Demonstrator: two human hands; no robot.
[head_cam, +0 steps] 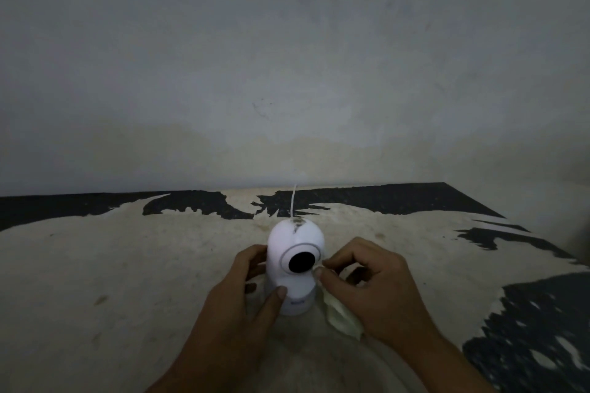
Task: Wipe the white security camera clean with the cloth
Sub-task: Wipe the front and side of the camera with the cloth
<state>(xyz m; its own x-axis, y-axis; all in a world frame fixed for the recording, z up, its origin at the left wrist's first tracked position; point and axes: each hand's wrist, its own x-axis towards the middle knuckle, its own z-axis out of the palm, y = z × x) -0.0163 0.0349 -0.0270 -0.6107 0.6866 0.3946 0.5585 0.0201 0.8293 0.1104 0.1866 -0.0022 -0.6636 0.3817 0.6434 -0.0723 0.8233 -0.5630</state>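
The white security camera (295,262) stands upright on the worn table top (127,265), its round black lens facing me. A dark smudge of dirt marks the top of its dome. My left hand (245,290) grips the camera's left side and base, thumb across the front. My right hand (370,284) pinches a pale yellowish cloth (340,313) and presses it against the camera's right side, just beside the lens ring. Most of the cloth hangs below my fingers.
A thin white cable (293,201) runs from the camera's back toward the grey wall (287,57). The table surface is cream with black peeled patches (542,329) at the right and along the far edge. The scene is dim.
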